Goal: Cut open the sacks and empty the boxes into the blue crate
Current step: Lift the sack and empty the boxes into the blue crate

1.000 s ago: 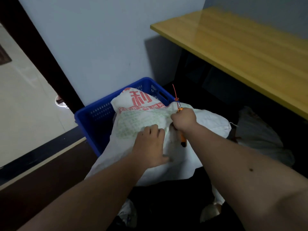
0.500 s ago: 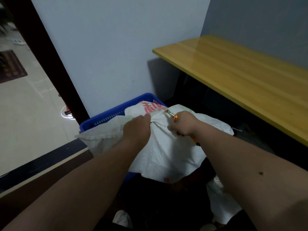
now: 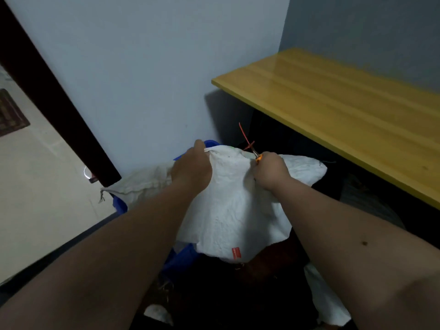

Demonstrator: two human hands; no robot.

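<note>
Sack (image 3: 228,210) below both hands' grip

There is only one view, coming from the person's head and looking forward and steeply down along both forearms. It is sitting close: the left hand (image 3: 192,168) and right hand (image 3: 270,172) are filling the middle, on a white sack (image 3: 234,210) lying over a blue crate (image 3: 181,259). The wide lens is also taking in the wall (image 3: 166,67) ahead, a wooden table (image 3: 345,110) to the right and pale floor (image 3: 35,198) to the left.
</note>
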